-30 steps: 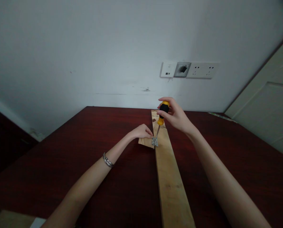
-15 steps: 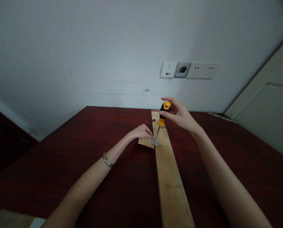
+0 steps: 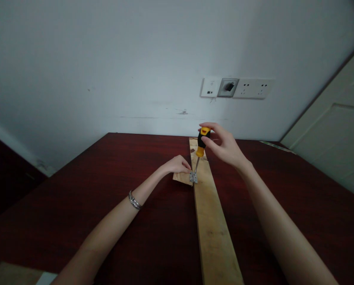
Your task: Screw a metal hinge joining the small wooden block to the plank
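A yellow and black screwdriver (image 3: pixel 204 139) leans slightly, its handle held between the thumb and fingers of my right hand (image 3: pixel 221 143). Its metal shaft points down to a small silver hinge (image 3: pixel 193 177). One hinge leaf lies on a long wooden board (image 3: pixel 214 221), the other on a small wooden piece (image 3: pixel 181 178) at the board's left side. My left hand (image 3: pixel 177 164) is closed over this small piece, fingertips at the hinge's upper edge. What those fingertips pinch is hidden. The screwdriver's tip is too small to make out clearly.
The dark red tabletop (image 3: pixel 135 158) lies under the board and meets a white wall (image 3: pixel 105 71). Wall sockets (image 3: pixel 252 88) sit above its back edge. A pale panelled door (image 3: pixel 337 130) stands at the right. A thin strip (image 3: pixel 276 147) lies along the far right edge.
The screwdriver's handle has tipped a little to the left, and my right hand has shifted with it. My left hand, the hinge and the board look unmoved.
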{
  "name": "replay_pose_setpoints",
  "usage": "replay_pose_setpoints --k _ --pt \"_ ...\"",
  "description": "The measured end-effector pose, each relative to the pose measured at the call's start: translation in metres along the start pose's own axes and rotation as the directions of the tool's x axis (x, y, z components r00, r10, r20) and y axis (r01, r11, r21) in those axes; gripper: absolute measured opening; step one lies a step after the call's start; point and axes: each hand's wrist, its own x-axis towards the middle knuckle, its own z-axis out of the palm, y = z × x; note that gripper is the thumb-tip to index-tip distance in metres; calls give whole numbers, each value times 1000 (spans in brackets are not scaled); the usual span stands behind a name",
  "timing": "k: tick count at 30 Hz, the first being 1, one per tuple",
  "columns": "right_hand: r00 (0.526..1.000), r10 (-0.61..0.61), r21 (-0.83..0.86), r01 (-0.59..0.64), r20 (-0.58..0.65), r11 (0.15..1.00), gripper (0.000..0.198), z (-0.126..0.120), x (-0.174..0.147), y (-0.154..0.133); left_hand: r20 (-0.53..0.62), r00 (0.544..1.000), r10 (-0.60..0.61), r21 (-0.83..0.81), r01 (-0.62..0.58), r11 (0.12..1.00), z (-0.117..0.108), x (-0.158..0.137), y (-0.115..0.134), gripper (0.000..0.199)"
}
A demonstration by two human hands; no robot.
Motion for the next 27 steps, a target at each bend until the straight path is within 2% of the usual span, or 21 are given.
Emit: replay_pose_setpoints --k 4,10,14,21,27 --pt "997 35 112 -43 73 993 41 -7 0 1 1 1000 4 8 -4 1000 0 0 1 24" --pt "999 15 9 -15 -29 1000 42 1 2 2 -4 1000 -3 -3 3 1000 1 1 -2 25" --pt "998 17 12 -16 -62 1000 42 6 2 1 0 1000 1 -20 -1 1000 1 0 -3 25" --pt "995 76 242 -89 64 966 42 -1 1 0 0 1000 3 14 -3 1000 0 -1 1 24" --pt "998 35 103 -30 -45 994 47 5 2 2 2 1000 9 4 -9 1000 1 -1 -1 25"
